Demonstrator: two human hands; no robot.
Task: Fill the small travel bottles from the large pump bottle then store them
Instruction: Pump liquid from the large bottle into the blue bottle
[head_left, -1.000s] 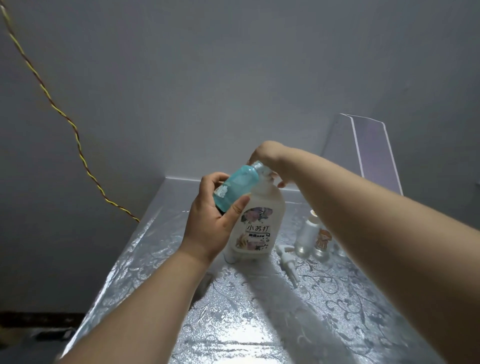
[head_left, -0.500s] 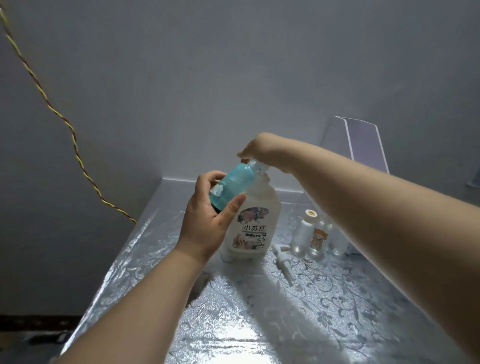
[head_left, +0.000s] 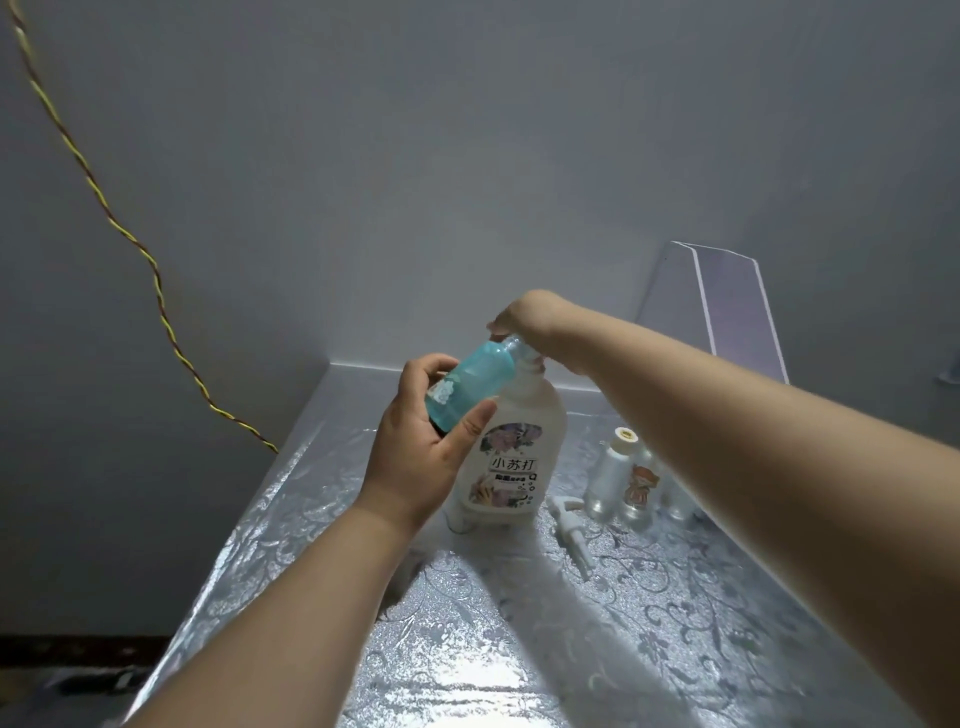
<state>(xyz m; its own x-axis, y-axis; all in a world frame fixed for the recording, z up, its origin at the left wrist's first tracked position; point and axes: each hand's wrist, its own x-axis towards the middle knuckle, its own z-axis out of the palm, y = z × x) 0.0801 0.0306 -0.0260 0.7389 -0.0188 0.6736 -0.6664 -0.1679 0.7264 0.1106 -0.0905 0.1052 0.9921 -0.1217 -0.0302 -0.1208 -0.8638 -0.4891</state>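
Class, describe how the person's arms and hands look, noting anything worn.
Both forearms are bare to the frame edge, no sleeves showing. The left hand and right hand wear no gloves; neither wrist has a watch or bracelet. No ring shows on the left hand, whose thumbnail is short and unpainted. The right hand's fingers are mostly hidden.

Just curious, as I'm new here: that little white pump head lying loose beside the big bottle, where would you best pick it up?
Take the white pump head by its thick collar end, nearer the large pump bottle, pinching from above across its width. It lies flat on the table, and its thin tube looks too slender for a steady grip.
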